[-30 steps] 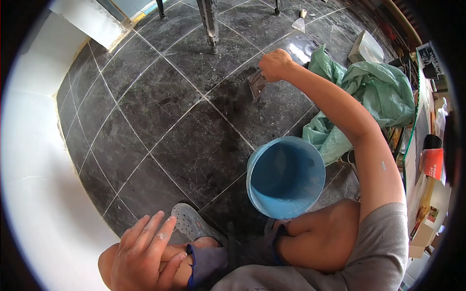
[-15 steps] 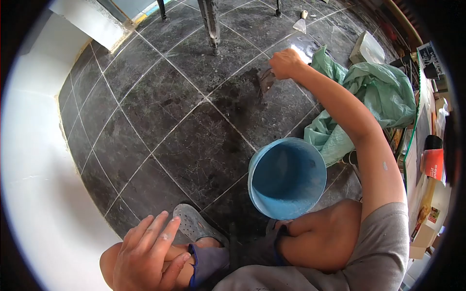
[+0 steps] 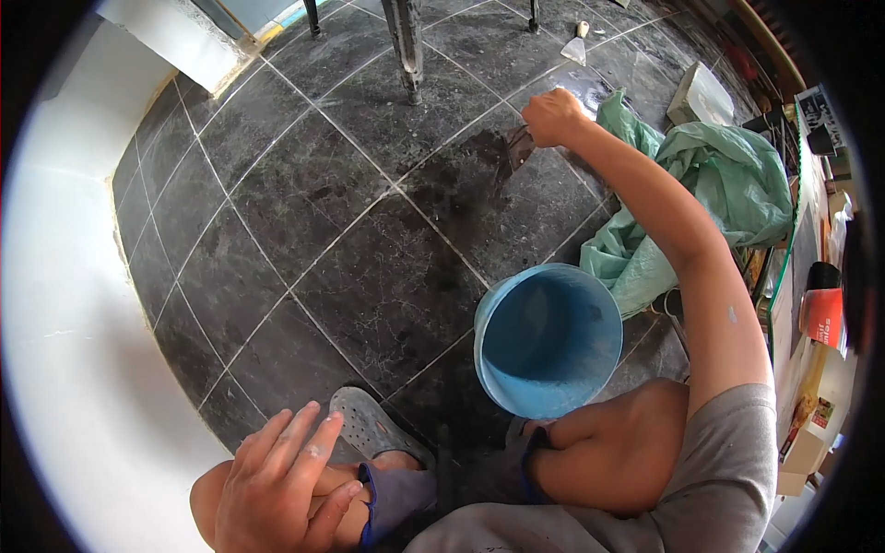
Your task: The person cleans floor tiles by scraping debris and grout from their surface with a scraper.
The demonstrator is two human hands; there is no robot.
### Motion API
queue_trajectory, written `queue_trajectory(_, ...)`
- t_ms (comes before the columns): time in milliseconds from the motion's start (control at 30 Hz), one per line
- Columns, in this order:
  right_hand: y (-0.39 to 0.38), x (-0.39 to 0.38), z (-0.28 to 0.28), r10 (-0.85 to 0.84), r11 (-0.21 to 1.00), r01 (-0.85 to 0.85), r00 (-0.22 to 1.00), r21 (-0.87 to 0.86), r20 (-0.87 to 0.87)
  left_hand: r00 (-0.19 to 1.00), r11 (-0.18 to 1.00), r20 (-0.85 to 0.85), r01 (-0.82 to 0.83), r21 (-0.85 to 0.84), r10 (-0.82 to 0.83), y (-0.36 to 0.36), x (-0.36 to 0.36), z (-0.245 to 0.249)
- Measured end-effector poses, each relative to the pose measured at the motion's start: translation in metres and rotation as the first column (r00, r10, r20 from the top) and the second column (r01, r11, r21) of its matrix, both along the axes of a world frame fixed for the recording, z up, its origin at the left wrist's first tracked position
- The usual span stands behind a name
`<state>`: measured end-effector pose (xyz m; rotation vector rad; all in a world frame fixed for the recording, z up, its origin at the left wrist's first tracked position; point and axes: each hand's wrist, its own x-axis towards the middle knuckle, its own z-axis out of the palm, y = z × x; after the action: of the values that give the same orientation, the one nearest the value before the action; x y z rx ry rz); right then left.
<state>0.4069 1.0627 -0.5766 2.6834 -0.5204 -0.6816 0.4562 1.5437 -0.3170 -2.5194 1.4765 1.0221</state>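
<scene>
My right hand [image 3: 551, 116] reaches forward over the dark marble floor tiles [image 3: 313, 230] and grips a scraper [image 3: 516, 147], its blade tilted down against a tile beside a white grout line. My left hand [image 3: 277, 488] rests on my left knee at the bottom of the view, fingers spread, holding nothing. A blue bucket [image 3: 548, 336] stands on the floor just in front of my right knee, under my outstretched arm.
A crumpled green plastic sack [image 3: 710, 175] lies to the right of my arm. A second scraper [image 3: 573, 46] lies farther off on the tiles. Metal legs [image 3: 406, 46] stand at the top. A white wall [image 3: 64, 304] runs along the left; boxes [image 3: 820, 369] sit at the right. My grey clog [image 3: 369, 426] is below.
My right hand has drawn the scraper rightward and slightly away across the tile. My left hand has stayed on my knee.
</scene>
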Motion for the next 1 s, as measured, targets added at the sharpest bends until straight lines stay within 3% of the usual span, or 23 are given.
queue_trajectory(167,0.028,0.004,-0.004,0.023,0.997,-0.024,1.0,0.071,0.009,1.0,1.0,0.001,0.011,0.018,-0.011,0.0,0.002,-0.002)
queue_trajectory(367,0.003,-0.002,-0.009,-0.015,0.999,0.014,1.0,0.031,0.023,1.0,1.0,0.021,-0.007,-0.018,0.008,0.002,-0.002,0.001)
queue_trajectory(467,0.014,-0.002,-0.004,-0.004,0.998,0.003,1.0,0.058,0.01,0.997,0.996,0.006,-0.074,0.046,0.073,-0.004,-0.003,0.004)
queue_trajectory(567,0.036,0.001,-0.01,0.047,0.993,-0.049,0.999,0.111,0.015,1.0,0.999,0.0,0.005,0.033,-0.005,-0.003,0.001,-0.002)
queue_trajectory(667,0.039,0.0,0.004,0.005,0.99,-0.003,1.0,0.142,-0.007,0.999,1.0,-0.027,0.026,0.012,-0.026,-0.004,0.0,0.0)
queue_trajectory(767,0.009,-0.013,-0.004,-0.118,0.985,0.122,0.992,0.119,-0.039,1.0,1.0,-0.017,0.013,0.002,-0.013,0.001,0.0,-0.002)
queue_trajectory(867,-0.019,-0.045,-0.006,-0.268,0.961,0.262,0.962,0.085,0.062,1.0,1.0,-0.01,-0.006,0.015,0.006,0.005,0.002,-0.004)
queue_trajectory(1000,-0.029,-0.077,-0.001,-0.376,0.924,0.373,0.926,0.077,0.019,1.0,1.0,-0.023,0.021,0.007,-0.021,0.006,0.007,-0.009)
